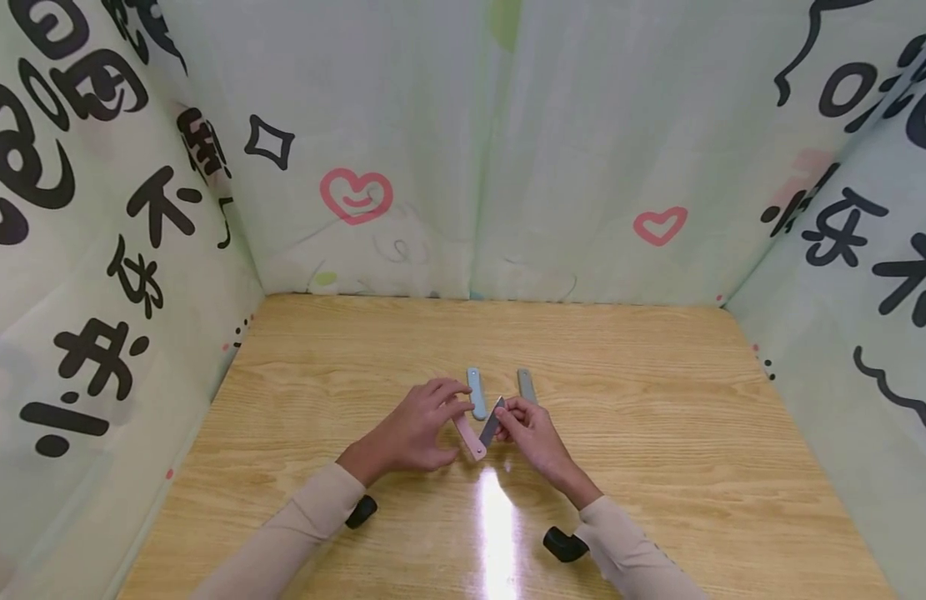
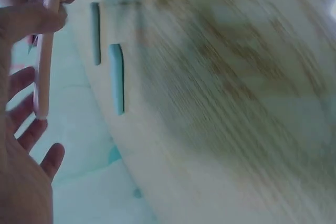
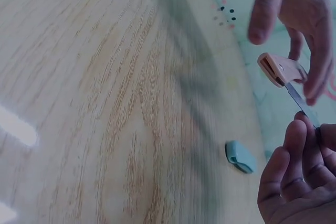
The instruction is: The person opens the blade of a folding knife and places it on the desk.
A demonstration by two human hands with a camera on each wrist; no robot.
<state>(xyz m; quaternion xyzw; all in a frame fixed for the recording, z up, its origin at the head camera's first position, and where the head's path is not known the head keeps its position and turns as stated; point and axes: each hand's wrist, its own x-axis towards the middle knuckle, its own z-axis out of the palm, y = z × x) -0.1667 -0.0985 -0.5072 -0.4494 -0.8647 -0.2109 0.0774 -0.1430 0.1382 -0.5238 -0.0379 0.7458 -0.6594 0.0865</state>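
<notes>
A pink-handled folding knife (image 1: 470,437) is held above the table with its grey blade (image 1: 489,427) swung partly out, so blade and handle form a V. My right hand (image 1: 533,433) pinches the blade between thumb and fingers near its tip. At the handle's other end, the fingers of my left hand (image 1: 421,425) touch the pink handle (image 3: 283,69), while the left thumb stands spread away from it in the right wrist view. Just beyond the hands lie a light blue folded knife (image 1: 476,393) and a grey-green one (image 1: 526,385), partly covered by the right hand.
The wooden table (image 1: 320,350) is enclosed by pale printed curtains (image 1: 402,250) at the back and both sides. Light glares off the tabletop in front of the hands. A black device (image 1: 565,544) sits at the right wrist, another (image 1: 361,512) at the left.
</notes>
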